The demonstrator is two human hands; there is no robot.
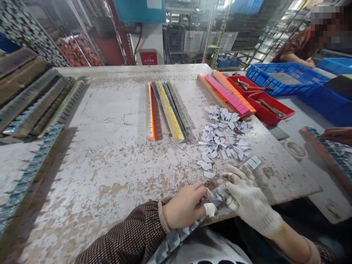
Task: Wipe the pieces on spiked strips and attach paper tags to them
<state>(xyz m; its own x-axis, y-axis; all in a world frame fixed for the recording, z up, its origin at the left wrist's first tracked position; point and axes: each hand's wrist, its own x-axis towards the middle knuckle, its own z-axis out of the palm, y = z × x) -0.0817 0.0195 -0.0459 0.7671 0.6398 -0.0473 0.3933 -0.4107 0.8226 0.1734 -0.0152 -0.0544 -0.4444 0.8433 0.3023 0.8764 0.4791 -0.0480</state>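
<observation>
A long grey slotted bar (176, 238) with small light pieces along it slants from my lap up over the table's front edge. My left hand (185, 205), white wraps on its thumb and a fingertip, is closed at the middle of this bar. In a white knit glove, my right hand (247, 198) curls round the bar a little farther up and hides part of it. Two pale rectangles (253, 162) show at the bar's far end, beyond the glove. Just past my hands lies a loose heap of small white-grey tabs (220, 141).
Slotted bars, one yellow (172, 113), lie mid-table; pink and orange bars (227, 93) are at the back right. More bars (27, 99) are stacked left, one with thin pieces sticking out. Red trays (271, 108), a blue crate (286, 79) and a co-worker's hand (338, 135) are right.
</observation>
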